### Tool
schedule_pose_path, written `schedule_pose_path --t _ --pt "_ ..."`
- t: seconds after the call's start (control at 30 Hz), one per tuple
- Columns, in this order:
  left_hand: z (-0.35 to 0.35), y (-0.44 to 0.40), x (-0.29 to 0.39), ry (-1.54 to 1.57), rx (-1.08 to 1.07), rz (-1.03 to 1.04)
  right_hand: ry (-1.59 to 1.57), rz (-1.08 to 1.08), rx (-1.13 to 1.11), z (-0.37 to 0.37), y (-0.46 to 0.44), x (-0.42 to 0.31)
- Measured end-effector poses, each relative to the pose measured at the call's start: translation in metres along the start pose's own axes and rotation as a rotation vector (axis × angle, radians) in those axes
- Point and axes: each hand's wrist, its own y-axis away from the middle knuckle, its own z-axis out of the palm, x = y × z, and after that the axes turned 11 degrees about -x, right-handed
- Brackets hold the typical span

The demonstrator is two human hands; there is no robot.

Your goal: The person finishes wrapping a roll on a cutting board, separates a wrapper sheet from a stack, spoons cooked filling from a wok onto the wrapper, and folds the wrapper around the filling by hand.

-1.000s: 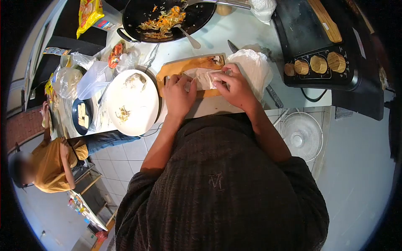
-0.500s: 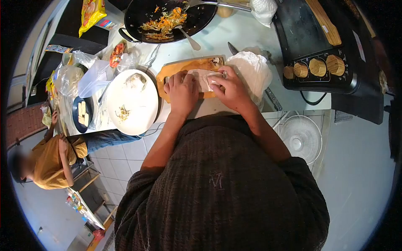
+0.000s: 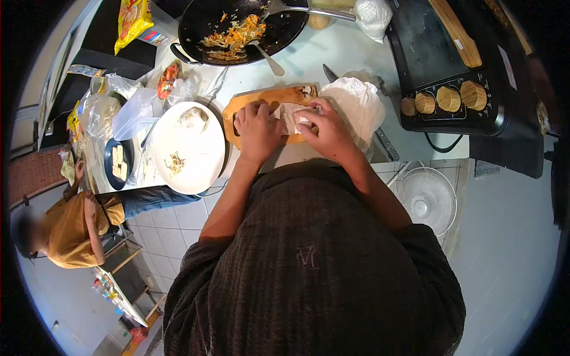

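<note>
A pale, thin wrapper (image 3: 289, 116) lies folded on the wooden cutting board (image 3: 267, 97). My left hand (image 3: 258, 132) presses on its left part with curled fingers. On its right part, my right hand (image 3: 326, 129) holds the folded edge between thumb and fingers. A stack of round pale wrappers (image 3: 355, 105) sits just right of the board, with a knife (image 3: 386, 144) partly under it. To the left stands a large white plate (image 3: 189, 142) with a little shredded filling on it. Whatever is inside the folded wrapper is hidden.
Behind the board is a black wok (image 3: 285, 37) of shredded vegetables with utensils. A black griddle (image 3: 415, 50) stands at the right. Plastic bags (image 3: 100, 115) and a dark dish of pale rolls (image 3: 119, 161) are left. Another person (image 3: 74, 231) is at far left, a fan (image 3: 426, 202) below.
My left hand has shifted slightly right over the wrapper, and less of the wrapper shows between my hands. The other person's raised hand has moved slightly.
</note>
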Motion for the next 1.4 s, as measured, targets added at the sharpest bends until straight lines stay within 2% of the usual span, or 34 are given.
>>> schedule_pose_path --t 0.13,0.2,0.23,0.3,0.33,0.4,0.43,0.5,0.63,0.7,0.8,0.87,0.97,1.03,1.07,1.17,1.3,1.4 --pt "-0.002 -0.002 -0.002 0.028 0.005 0.090 -0.026 -0.009 0.015 0.000 0.000 0.003" --pt "-0.006 -0.003 0.000 0.289 0.037 0.130 -0.024 -0.023 0.025 0.000 0.000 0.006" --pt "-0.009 -0.002 0.003 0.289 0.036 0.128 -0.031 -0.021 0.012 0.000 0.001 0.007" --pt "-0.017 -0.001 0.009 0.473 -0.108 -0.057 -0.037 -0.016 -0.003 0.000 0.001 0.008" --pt "-0.015 0.000 0.007 0.475 -0.109 -0.057 -0.043 -0.008 0.001 0.000 0.002 0.007" --pt "-0.010 -0.001 0.005 0.481 0.055 0.131 -0.049 0.001 0.004 0.000 0.002 0.006" --pt "-0.011 0.000 0.005 0.482 0.055 0.132 -0.044 0.007 0.011 0.000 0.002 0.005" --pt "-0.013 0.001 0.005 0.696 -0.080 -0.028 -0.039 0.013 0.015 0.001 0.003 0.005" --pt "-0.012 -0.002 0.004 0.722 -0.069 -0.030 -0.103 0.049 -0.013 0.002 -0.001 0.002" --pt "-0.007 -0.006 -0.001 0.853 0.035 0.044 -0.102 0.058 -0.033 0.004 -0.004 -0.003" --pt "-0.010 -0.009 -0.007 0.818 0.111 -0.082 -0.027 0.011 -0.005 0.010 -0.011 -0.011" --pt "-0.013 -0.009 -0.011 0.844 0.122 -0.077 0.133 0.028 0.018 0.012 -0.015 -0.013" --pt "-0.009 -0.005 -0.016 0.831 0.097 -0.068 0.100 0.014 0.040 0.015 -0.016 -0.009" --pt "-0.011 0.001 -0.013 0.796 0.115 0.118 0.116 0.006 0.043 0.015 -0.015 -0.008" --pt "-0.009 0.003 -0.016 0.796 0.120 0.114 0.134 0.002 0.052 0.015 -0.015 -0.008" --pt "-0.017 0.009 -0.012 0.523 0.114 0.301 0.133 -0.013 0.049 0.011 -0.016 -0.013" --pt "-0.025 0.013 -0.002 0.479 0.099 0.264 0.154 -0.048 0.050 0.009 -0.016 -0.013" --pt "-0.021 0.011 -0.005 0.598 0.086 0.181 0.208 -0.057 0.081 0.011 -0.014 -0.015"
